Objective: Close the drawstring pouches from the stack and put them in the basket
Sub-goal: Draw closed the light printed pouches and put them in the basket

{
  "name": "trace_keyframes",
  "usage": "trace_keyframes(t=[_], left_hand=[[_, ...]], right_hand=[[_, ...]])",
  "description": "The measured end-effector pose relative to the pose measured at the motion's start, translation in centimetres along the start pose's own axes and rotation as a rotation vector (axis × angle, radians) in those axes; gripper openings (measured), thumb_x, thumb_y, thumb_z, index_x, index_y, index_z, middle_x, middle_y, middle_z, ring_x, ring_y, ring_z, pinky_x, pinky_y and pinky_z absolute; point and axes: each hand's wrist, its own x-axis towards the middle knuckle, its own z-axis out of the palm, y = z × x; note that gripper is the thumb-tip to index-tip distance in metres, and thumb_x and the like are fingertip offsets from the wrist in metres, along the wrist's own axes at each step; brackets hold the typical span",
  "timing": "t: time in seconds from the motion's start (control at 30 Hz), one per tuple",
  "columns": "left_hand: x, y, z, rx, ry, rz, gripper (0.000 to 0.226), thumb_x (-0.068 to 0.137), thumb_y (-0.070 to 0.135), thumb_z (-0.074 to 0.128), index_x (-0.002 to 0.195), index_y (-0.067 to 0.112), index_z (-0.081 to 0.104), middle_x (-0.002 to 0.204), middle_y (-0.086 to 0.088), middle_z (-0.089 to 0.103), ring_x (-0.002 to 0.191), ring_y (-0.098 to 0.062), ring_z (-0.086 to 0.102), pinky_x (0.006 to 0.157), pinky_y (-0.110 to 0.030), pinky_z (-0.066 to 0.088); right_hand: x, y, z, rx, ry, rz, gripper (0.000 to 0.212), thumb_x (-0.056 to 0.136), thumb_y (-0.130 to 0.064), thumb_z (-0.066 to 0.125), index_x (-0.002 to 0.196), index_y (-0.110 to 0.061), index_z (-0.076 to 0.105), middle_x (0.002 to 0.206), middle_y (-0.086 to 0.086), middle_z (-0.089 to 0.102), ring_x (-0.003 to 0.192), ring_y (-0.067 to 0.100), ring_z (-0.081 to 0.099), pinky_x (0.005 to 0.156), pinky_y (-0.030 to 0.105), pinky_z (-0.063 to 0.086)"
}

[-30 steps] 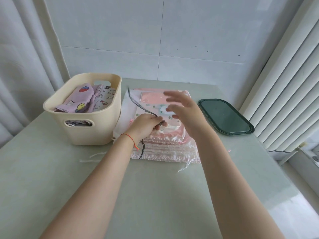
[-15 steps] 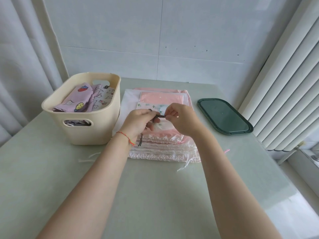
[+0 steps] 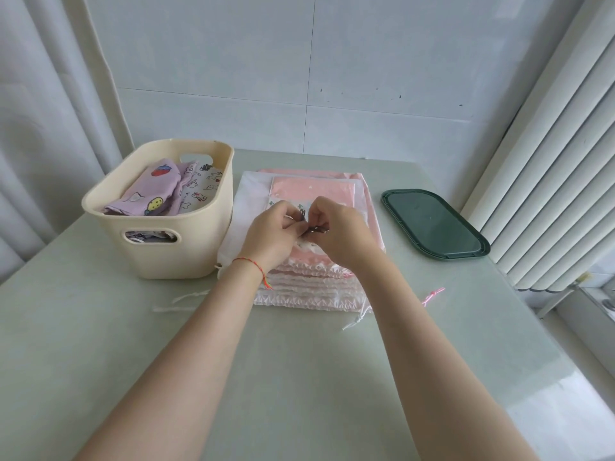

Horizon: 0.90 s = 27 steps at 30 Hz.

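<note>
A stack of pink and white drawstring pouches (image 3: 309, 281) lies in the middle of the table. On top of it sits a small white patterned pouch (image 3: 304, 207), mostly hidden by my hands. My left hand (image 3: 273, 232) and my right hand (image 3: 339, 232) meet above it, and both pinch its dark drawstring (image 3: 312, 230) between thumb and fingers. The cream basket (image 3: 166, 211) stands left of the stack and holds lilac and white printed pouches (image 3: 159, 191).
A dark green lid (image 3: 432, 224) lies to the right of the stack. Loose white cords (image 3: 179, 301) and a pink cord (image 3: 432, 294) trail from the stack onto the table. Curtains hang at the left and white blinds at the right.
My right hand came down from above the stack and took hold of the dark cord. The cord, stretched toward the basket before, is now bunched short between both hands.
</note>
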Motion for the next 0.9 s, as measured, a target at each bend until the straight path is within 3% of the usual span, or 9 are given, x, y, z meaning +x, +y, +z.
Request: trace_keyframes(t=[0.2, 0.4, 0.6, 0.7, 0.9], left_hand=[[0.1, -0.4, -0.4, -0.052, 0.003, -0.036, 0.013, 0.082, 0.027, 0.077, 0.075, 0.022, 0.068, 0.075, 0.001, 0.075, 0.078, -0.019, 0.071, 0.077, -0.036, 0.054], [-0.4, -0.2, -0.7, -0.071, -0.033, -0.04, 0.015, 0.088, 0.024, 0.07, 0.074, 0.023, 0.077, 0.07, -0.001, 0.075, 0.077, -0.02, 0.073, 0.082, -0.044, 0.058], [-0.6, 0.3, -1.0, -0.07, -0.049, -0.039, 0.023, 0.087, 0.004, 0.065, 0.082, 0.025, 0.073, 0.081, 0.0, 0.076, 0.069, -0.014, 0.074, 0.078, -0.036, 0.06], [-0.7, 0.5, -1.0, -0.042, -0.035, -0.034, 0.016, 0.086, 0.01, 0.068, 0.082, 0.024, 0.073, 0.079, -0.001, 0.076, 0.072, -0.012, 0.073, 0.076, -0.027, 0.056], [-0.4, 0.5, -0.3, 0.123, -0.016, 0.003, 0.007, 0.08, 0.023, 0.077, 0.086, 0.02, 0.078, 0.079, 0.007, 0.071, 0.08, -0.011, 0.063, 0.07, -0.018, 0.046]], right_hand=[[0.1, -0.1, 0.9, -0.029, 0.019, -0.018, 0.015, 0.078, 0.0, 0.068, 0.087, -0.009, 0.059, 0.074, 0.0, 0.067, 0.077, 0.025, 0.064, 0.071, 0.041, 0.054], [0.0, -0.1, 1.1, -0.078, 0.031, -0.008, 0.015, 0.08, 0.001, 0.064, 0.083, -0.012, 0.058, 0.063, -0.014, 0.058, 0.071, 0.021, 0.059, 0.063, 0.031, 0.048], [0.1, 0.1, 0.7, -0.124, 0.057, -0.037, 0.01, 0.083, 0.002, 0.057, 0.086, -0.008, 0.06, 0.071, 0.002, 0.062, 0.071, 0.027, 0.058, 0.064, 0.041, 0.051], [0.1, 0.2, 0.6, -0.103, 0.061, -0.025, 0.01, 0.085, -0.001, 0.058, 0.087, -0.01, 0.059, 0.071, -0.003, 0.062, 0.072, 0.025, 0.06, 0.066, 0.042, 0.054], [0.3, 0.4, 0.4, -0.087, 0.061, 0.025, 0.008, 0.087, -0.007, 0.06, 0.089, -0.014, 0.061, 0.083, 0.006, 0.071, 0.077, 0.026, 0.065, 0.071, 0.043, 0.056]])
